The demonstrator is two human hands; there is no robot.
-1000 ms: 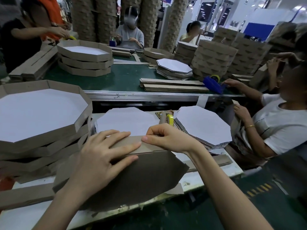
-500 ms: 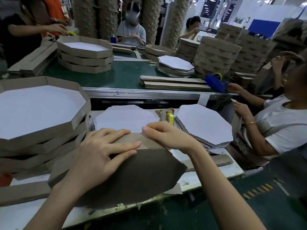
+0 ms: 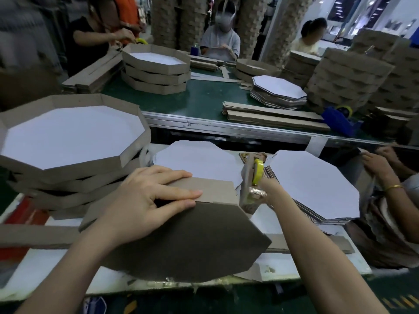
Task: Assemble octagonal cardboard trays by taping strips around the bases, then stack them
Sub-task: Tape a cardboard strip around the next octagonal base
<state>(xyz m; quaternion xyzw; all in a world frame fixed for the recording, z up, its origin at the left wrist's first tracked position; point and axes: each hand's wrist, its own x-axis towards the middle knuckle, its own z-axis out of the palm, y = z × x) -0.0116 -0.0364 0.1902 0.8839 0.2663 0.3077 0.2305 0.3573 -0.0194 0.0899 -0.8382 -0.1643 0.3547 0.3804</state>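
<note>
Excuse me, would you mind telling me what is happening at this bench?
A person is assembling an upturned octagonal cardboard tray. The left hand presses the side strip against the tray's edge, while the right hand holds the tape dispenser beside it. Finished trays are stacked on the left.

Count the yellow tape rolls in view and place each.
3. One roll in the dispenser by the right hand; one roll on the blue dispenser on the conveyor; one roll, small and blurred, at the far-left worker's hands. Others may be hidden.
</note>
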